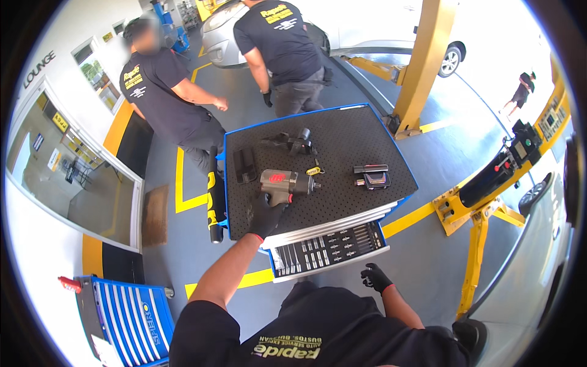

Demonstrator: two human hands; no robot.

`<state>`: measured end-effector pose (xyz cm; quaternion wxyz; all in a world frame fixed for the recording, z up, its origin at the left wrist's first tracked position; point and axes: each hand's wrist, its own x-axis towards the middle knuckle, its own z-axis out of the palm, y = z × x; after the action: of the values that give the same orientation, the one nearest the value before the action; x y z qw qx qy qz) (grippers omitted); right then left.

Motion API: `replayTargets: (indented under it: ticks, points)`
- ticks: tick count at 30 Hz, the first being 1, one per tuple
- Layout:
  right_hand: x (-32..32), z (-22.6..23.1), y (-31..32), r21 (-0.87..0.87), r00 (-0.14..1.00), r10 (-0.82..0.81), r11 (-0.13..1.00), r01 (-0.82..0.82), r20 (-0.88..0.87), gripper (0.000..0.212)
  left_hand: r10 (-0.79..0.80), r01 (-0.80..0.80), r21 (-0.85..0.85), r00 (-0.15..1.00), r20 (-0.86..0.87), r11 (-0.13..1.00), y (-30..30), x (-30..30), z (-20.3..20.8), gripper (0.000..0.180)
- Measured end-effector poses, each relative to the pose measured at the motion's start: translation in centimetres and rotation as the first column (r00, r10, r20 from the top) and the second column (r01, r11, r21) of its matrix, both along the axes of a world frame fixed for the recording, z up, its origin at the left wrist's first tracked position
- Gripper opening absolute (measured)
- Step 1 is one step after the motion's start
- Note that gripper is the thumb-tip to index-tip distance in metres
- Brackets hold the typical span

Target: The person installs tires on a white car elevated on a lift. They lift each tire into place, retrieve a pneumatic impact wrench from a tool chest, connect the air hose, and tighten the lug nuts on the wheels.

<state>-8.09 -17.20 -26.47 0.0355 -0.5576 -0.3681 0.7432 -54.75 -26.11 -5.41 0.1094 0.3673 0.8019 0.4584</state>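
Note:
My left hand (267, 215), in a black glove, is wrapped round the handle of a grey and red impact wrench (286, 185). The wrench lies over the black perforated mat on top of a blue tool cabinet (322, 215), its nose toward the right. In front of the cabinet, my gloved right hand (375, 277) hangs with loosely bent fingers apart and nothing in them. Nearest to it is a pulled-out drawer (330, 267) with rows of sockets and bits in black foam. Beyond the wrench are a dark power tool (298, 142) and a yellow tag (314, 170).
On the mat lie a black tray (245, 166) and a small black-and-red device (372, 176). Two people in dark shirts (162, 82) (278, 46) stand beyond the cabinet. Yellow lift posts (426, 67) rise at right. Another blue cabinet (127, 315) stands at lower left.

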Motion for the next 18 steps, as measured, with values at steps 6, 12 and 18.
replayTargets:
  ticks: [6, 12, 18]
  points:
    - [0.9, -0.2, 2.1, 0.222, 0.943, 0.005, 0.972, 0.074, -0.332, 0.034, 0.18, -0.176, 0.116, 0.983, -0.026, 0.977, 1.0, -0.9, -4.0, 0.038]
    - [-8.4, 16.1, 4.4, 0.453, 0.917, 0.114, 0.888, 0.078, -0.381, 0.04, -0.043, 0.101, 0.313, 0.981, -0.188, 0.944, -0.2, 2.8, -0.4, 0.095]
    - [-17.3, 27.6, 8.4, 0.868, 0.892, 0.351, 0.49, 0.084, -0.285, 0.044, -0.572, 0.365, 0.62, 0.803, 0.169, 0.695, 3.5, 10.2, 7.8, 0.136]
